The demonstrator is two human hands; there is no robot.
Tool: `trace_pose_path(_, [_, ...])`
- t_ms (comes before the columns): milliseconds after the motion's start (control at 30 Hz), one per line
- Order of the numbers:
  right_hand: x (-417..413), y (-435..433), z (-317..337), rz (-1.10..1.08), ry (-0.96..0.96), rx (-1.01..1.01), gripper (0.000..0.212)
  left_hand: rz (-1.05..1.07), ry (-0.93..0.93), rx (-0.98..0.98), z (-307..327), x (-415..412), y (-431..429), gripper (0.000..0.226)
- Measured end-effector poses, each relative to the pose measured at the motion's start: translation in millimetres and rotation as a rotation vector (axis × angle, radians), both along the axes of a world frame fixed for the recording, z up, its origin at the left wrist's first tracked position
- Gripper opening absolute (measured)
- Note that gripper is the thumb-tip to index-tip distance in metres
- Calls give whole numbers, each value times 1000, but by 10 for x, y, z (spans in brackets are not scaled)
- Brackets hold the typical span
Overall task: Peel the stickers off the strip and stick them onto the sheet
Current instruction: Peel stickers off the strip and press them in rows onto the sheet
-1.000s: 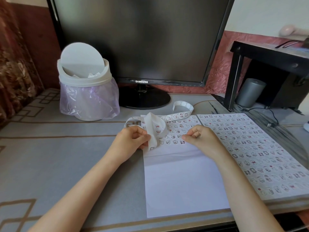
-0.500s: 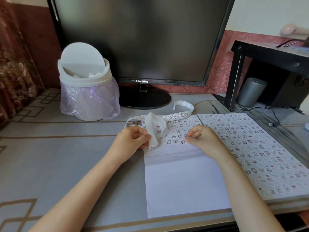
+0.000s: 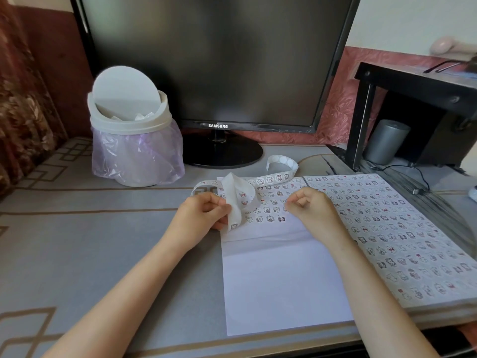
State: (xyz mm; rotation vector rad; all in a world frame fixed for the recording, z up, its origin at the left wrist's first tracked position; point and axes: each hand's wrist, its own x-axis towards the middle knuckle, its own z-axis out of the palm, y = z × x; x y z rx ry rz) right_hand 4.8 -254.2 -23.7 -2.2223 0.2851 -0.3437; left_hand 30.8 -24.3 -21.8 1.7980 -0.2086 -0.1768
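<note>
A white sheet [image 3: 284,280] lies on the desk in front of me, with rows of small cartoon stickers [image 3: 269,210] across its top part. A curling white sticker strip [image 3: 273,178] runs over the sheet's far edge and loops down to my left hand [image 3: 201,215]. That hand pinches the strip's near end between thumb and fingers at the sheet's left edge. My right hand [image 3: 312,208] hovers just over the sticker rows. Its fingers are curled, thumb and forefinger tips together. No sticker shows between them.
A stack of sheets covered in stickers [image 3: 387,228] lies right of the white sheet. A lidded white bin [image 3: 134,140] with a plastic liner stands at the back left. Behind the sheet stands a monitor [image 3: 206,60]. A black shelf [image 3: 413,81] and grey cylinder [image 3: 387,140] are at the right.
My right hand has shifted a little to the right and away from the lowest sticker row. My left hand and the strip have stayed where they were.
</note>
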Motion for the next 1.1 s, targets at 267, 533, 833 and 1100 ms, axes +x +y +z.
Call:
trace_pose_path(267, [-91,436,152,398,-223,198,5,39,-6,-212,78,-27,-10,13])
trace_pose_path(533, [-69,541,116,459,-237,323,11,-2,-46,-293,101,-56,-23,11])
trace_pose_path(833, [-84,583,150,468,-217,405,20,-17,-52,-330,103,-71,-55,9])
trace_pose_path(1100, [-84,559,126,452,-258,392,19,-132,-49,-165,113,-106,-70,6])
